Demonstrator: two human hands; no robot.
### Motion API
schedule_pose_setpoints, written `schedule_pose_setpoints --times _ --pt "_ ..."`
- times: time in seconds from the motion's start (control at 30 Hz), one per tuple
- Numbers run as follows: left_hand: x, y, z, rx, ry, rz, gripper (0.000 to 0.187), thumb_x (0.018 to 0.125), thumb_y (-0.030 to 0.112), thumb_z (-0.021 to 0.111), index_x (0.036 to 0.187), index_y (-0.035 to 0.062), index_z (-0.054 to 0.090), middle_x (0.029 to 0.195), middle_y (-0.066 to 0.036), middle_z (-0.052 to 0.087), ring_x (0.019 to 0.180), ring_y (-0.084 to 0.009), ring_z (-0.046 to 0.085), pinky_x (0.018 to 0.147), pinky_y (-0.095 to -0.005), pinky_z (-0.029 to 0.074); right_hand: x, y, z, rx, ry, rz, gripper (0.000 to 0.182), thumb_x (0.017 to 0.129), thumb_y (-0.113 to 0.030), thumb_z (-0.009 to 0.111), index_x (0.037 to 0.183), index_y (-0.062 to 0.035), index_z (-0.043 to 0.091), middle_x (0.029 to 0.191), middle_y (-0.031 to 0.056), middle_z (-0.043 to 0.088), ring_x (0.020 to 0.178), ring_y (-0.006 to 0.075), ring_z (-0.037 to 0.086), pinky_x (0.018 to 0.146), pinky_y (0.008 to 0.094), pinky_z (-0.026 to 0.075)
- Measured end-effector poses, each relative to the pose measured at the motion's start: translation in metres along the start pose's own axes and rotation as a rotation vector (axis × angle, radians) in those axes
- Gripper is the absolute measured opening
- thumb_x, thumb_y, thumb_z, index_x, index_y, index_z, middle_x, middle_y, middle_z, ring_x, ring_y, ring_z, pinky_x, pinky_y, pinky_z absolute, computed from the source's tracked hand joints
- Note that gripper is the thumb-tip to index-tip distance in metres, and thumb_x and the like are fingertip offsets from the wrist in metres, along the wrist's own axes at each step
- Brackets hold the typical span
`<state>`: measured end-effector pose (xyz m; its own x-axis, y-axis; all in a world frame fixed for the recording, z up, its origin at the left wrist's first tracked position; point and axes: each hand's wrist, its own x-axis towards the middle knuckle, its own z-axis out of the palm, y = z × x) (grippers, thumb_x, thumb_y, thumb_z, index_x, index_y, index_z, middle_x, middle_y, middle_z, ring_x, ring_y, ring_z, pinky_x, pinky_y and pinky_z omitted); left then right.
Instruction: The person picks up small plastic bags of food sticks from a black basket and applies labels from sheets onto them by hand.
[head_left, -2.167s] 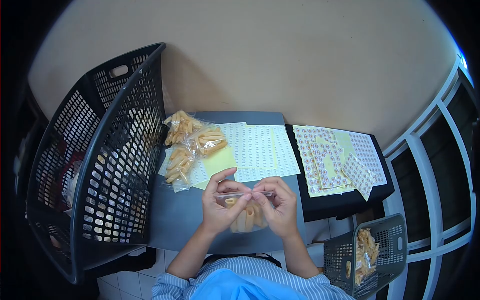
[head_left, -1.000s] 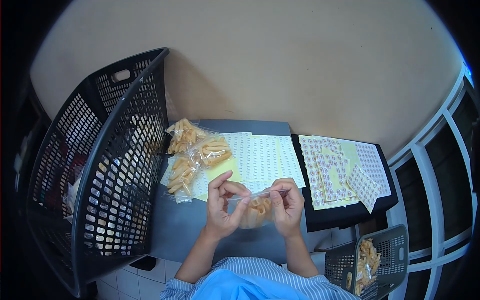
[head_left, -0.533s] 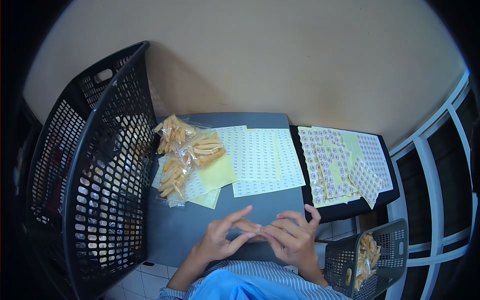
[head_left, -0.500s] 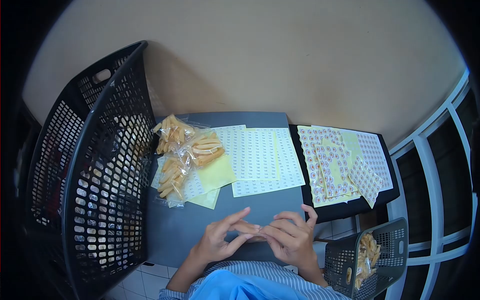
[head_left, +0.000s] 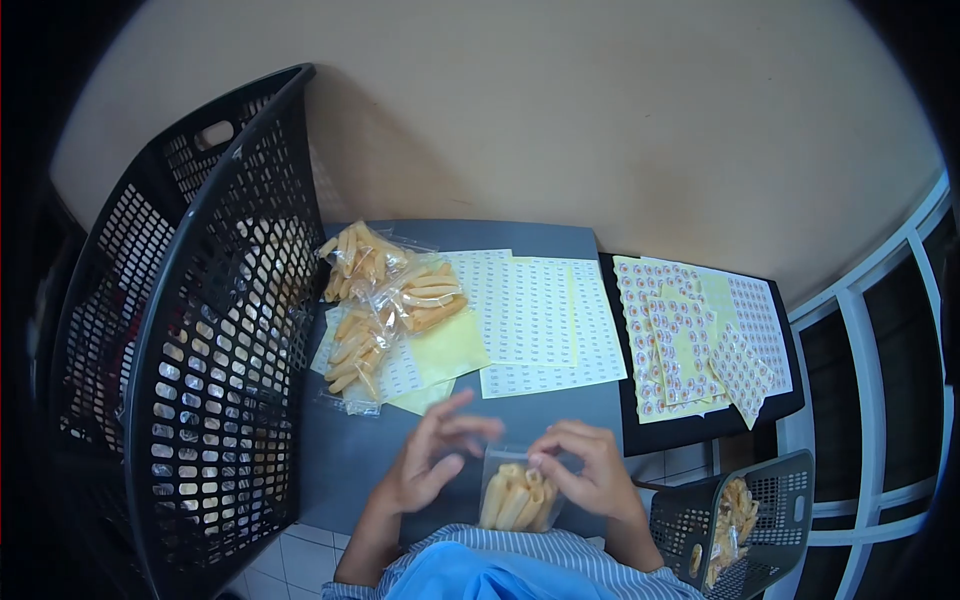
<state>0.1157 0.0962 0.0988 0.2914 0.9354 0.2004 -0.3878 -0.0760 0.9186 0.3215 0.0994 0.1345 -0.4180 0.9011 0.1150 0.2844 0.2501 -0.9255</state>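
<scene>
My right hand [head_left: 590, 475] pinches the top of a clear bag of snack sticks [head_left: 517, 492] at the near edge of the grey table [head_left: 350, 450]. My left hand [head_left: 432, 462] is blurred, fingers loosely spread just beside the bag; I cannot tell whether they touch it. Three filled bags [head_left: 385, 295] lie toward the far left corner.

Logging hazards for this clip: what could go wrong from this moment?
The bag sits at the table's near edge, pinched at its top by the right hand; it could slip off toward the lap. The left hand is blurred and seems off the bag, so a one-handed grip may leave the top poorly closed. Three filled bags lie on the label sheets and could drag them.
</scene>
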Motion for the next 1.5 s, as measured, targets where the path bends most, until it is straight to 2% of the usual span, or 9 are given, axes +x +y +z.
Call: schedule_pose_setpoints --times 0.03,0.13,0.2,0.27,0.63,1.17,1.33,1.37,1.5 --pt "0.004 0.002 -0.016 0.557 0.017 -0.007 0.052 0.078 0.012 0.057 0.124 0.0020 0.034 0.105 -0.017 0.054 0.100 -0.0247 0.052 0.085 -0.0349 0.040 0.005 0.006 0.001 -0.036 0.048 0.028 0.009 0.074 -0.012 0.060 0.075 -0.0031 0.061 0.068 0.0080 0.057 0.066 0.0221 0.056 0.067 0.0315 0.041" --pt "0.010 -0.025 -0.047 1.229 0.164 0.037 0.052 0.075 0.011 0.058 0.122 0.0030 0.038 0.114 -0.017 0.049 0.107 -0.0299 0.047 0.091 -0.0374 0.036 0.014 0.046 0.005 -0.162 0.046 0.106 0.012 0.073 -0.012 0.060 0.081 -0.0035 0.062 0.072 0.0082 0.056 0.071 0.0225 0.054 0.069 0.0318 0.039" --pt "0.012 -0.029 -0.051 1.190 0.203 -0.039 0.048 0.076 0.011 0.058 0.120 0.0022 0.040 0.120 -0.019 0.043 0.114 -0.0332 0.038 0.097 -0.0393 0.030 0.019 0.059 0.013 -0.586 0.057 0.013 0.018 0.072 -0.015 0.062 0.087 -0.0046 0.062 0.082 0.0063 0.055 0.084 0.0215 0.051 0.078 0.0335 0.035" --pt "0.011 -0.035 -0.059 1.365 0.223 -0.053 0.052 0.076 0.011 0.056 0.123 0.0012 0.036 0.124 -0.019 0.039 0.118 -0.0334 0.034 0.100 -0.0384 0.025 0.032 0.065 0.023 -0.560 0.106 0.029 0.024 0.072 -0.019 0.063 0.092 -0.0056 0.062 0.091 0.0044 0.053 0.093 0.0201 0.047 0.084 0.0344 0.030" --pt "0.026 -0.028 -0.075 1.368 0.089 -0.077 0.072 0.076 0.019 0.060 0.133 -0.0009 0.020 0.126 -0.022 0.037 0.117 -0.0351 0.035 0.101 -0.0396 0.024 0.104 0.068 0.064 -0.927 0.156 0.037 0.050 0.066 -0.046 0.066 0.092 -0.0042 0.062 0.083 0.0094 0.055 0.079 0.0229 0.053 0.069 0.0348 0.035" --pt "0.004 -0.037 -0.075 1.423 0.021 0.100 0.056 0.076 0.026 0.062 0.124 0.0061 0.042 0.085 -0.005 0.061 0.084 -0.0192 0.056 0.078 -0.0354 0.041 0.145 0.077 0.054 -0.612 -0.109 -0.084 0.049 0.073 -0.029 0.064 0.115 -0.0079 0.052 0.096 0.0138 0.054 0.095 0.0281 0.052 0.084 0.0392 0.039" --pt "0.007 -0.030 -0.069 1.230 0.080 0.104 0.053 0.077 0.029 0.061 0.120 0.0037 0.042 0.099 -0.012 0.056 0.095 -0.0260 0.051 0.085 -0.0382 0.037 0.134 0.089 0.068 -0.732 -0.118 -0.211 0.074 0.064 -0.036 0.070 0.124 -0.0037 0.041 0.129 0.0178 0.037 0.123 0.0298 0.032 0.100 0.0417 0.026" --pt "0.011 -0.035 -0.074 1.216 0.117 0.010 0.050 0.077 0.024 0.059 0.118 0.0007 0.041 0.117 -0.017 0.046 0.107 -0.0317 0.044 0.093 -0.0391 0.032 0.134 0.090 0.068 -0.732 -0.118 -0.211 0.074 0.064 -0.036 0.070 0.124 -0.0037 0.041 0.129 0.0178 0.037 0.123 0.0298 0.032 0.100 0.0417 0.026" --pt "0.035 -0.049 -0.098 1.439 0.280 0.034 0.057 0.077 0.030 0.059 0.120 -0.0019 0.038 0.128 -0.018 0.035 0.119 -0.0325 0.032 0.101 -0.0457 0.020 0.135 0.088 0.063 -0.640 -0.215 -0.125 0.084 0.060 -0.037 0.073 0.126 -0.0020 0.036 0.132 0.0192 0.032 0.125 0.0308 0.027 0.103 0.0423 0.021"
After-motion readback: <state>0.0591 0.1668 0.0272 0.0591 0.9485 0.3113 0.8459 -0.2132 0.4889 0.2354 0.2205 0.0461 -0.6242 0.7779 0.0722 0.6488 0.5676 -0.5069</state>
